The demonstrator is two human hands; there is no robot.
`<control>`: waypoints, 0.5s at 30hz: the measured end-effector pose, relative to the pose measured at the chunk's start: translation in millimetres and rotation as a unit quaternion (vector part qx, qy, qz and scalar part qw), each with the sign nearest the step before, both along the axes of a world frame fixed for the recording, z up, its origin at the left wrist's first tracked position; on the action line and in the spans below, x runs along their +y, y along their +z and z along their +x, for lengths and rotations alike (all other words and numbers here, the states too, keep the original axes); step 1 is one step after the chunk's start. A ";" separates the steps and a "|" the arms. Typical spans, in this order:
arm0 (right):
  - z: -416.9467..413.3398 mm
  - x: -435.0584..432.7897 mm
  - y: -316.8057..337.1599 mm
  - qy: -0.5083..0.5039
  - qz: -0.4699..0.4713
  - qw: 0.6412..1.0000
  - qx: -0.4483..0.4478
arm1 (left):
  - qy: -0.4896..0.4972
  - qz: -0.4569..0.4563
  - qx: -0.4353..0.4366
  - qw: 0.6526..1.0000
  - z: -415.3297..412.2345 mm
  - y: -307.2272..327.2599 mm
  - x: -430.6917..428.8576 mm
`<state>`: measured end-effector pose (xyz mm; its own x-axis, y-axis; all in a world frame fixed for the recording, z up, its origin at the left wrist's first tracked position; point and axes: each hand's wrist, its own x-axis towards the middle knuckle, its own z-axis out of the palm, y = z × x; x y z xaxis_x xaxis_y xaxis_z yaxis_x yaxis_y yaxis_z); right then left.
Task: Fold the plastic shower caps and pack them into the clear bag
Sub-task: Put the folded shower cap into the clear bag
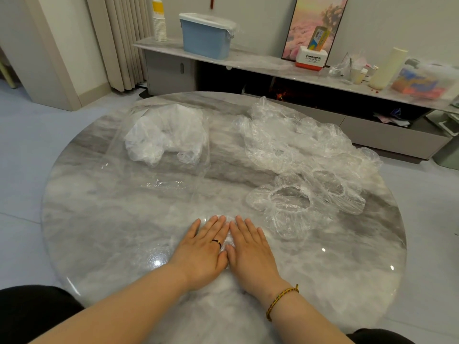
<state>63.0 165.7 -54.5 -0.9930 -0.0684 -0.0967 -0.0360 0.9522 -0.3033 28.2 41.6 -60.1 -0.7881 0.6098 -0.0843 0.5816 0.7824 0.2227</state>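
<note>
Left hand (203, 247) and right hand (250, 249) lie flat, fingers straight, side by side pressing one shower cap (227, 241) onto table (99, 219); clear bag (173, 181) lies ahead-left, nearer left hand

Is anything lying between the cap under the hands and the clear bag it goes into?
Nothing visible. The left hand and right hand press the cap flat; only bare table separates it from the clear bag, ahead-left. The loose caps lie off to the right.
</note>
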 end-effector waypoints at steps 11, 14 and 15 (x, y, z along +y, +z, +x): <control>-2.3 4.2 31.2 0.031 -0.057 0.987 0.144 | -0.024 0.179 0.054 0.982 -7.3 19.7 -23.0; 1.7 16.4 33.3 0.109 0.012 0.993 0.035 | -0.042 0.129 -0.009 0.991 -8.4 21.0 -33.3; 2.3 18.1 32.4 0.122 0.021 0.992 0.007 | -0.061 0.117 -0.004 0.991 -9.4 21.4 -35.3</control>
